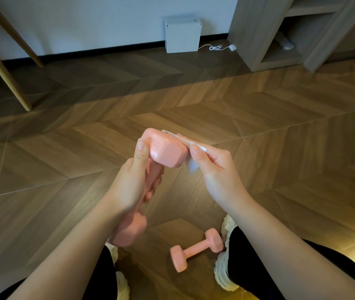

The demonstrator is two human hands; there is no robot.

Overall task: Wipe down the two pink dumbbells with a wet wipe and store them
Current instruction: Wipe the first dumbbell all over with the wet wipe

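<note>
My left hand point(134, 180) grips the handle of a pink dumbbell point(165, 151), held upright in mid-air, thumb resting against its upper head. My right hand point(212, 167) pinches a white wet wipe point(190, 148) and presses it against the right side of that upper head. The dumbbell's lower head shows below my left wrist. A second pink dumbbell point(196, 249) lies on the wooden floor between my feet, near my right shoe.
My legs in black trousers and white shoes point(224, 269) frame the floor below. A white box point(182, 35) with a cable stands against the far wall. A grey open shelf unit point(280, 40) is at back right; wooden furniture legs point(10, 83) at left.
</note>
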